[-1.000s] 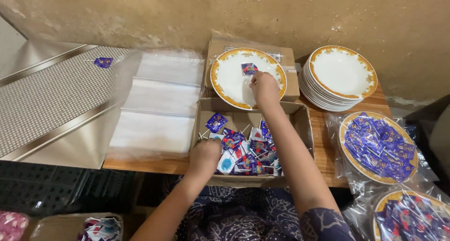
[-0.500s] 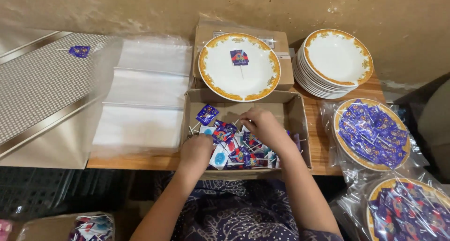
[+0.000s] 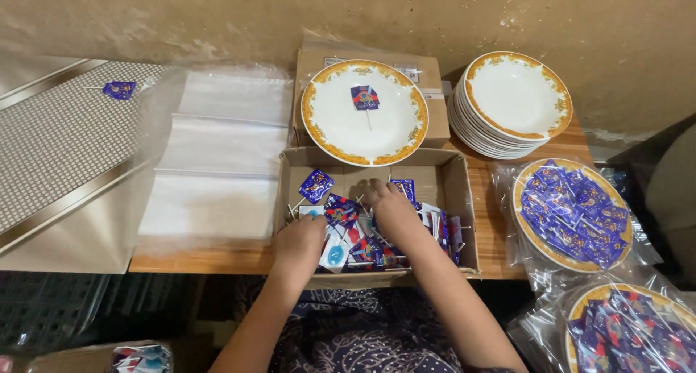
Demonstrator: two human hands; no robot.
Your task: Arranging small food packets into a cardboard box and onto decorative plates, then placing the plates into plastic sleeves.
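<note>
At the lower centre of the frame both hands reach into a shallow brown cardboard box [image 3: 449, 192] filled with small wrapped lollipops in blue, red and white wrappers [image 3: 355, 235]. The left hand [image 3: 299, 240] lies palm down on the sweets, fingers curled into the pile; whether it grips any cannot be told. The right hand [image 3: 391, 205] rests further back in the box, fingers loosely spread over the wrappers, its grip also unclear. Just above the box a white plate with a gold patterned rim [image 3: 330, 123] carries one blue-wrapped lollipop [image 3: 365, 97]. At the upper right stands a stack of matching plates [image 3: 516, 101]; clear plastic bags [image 3: 217, 155] lie at the left.
</note>
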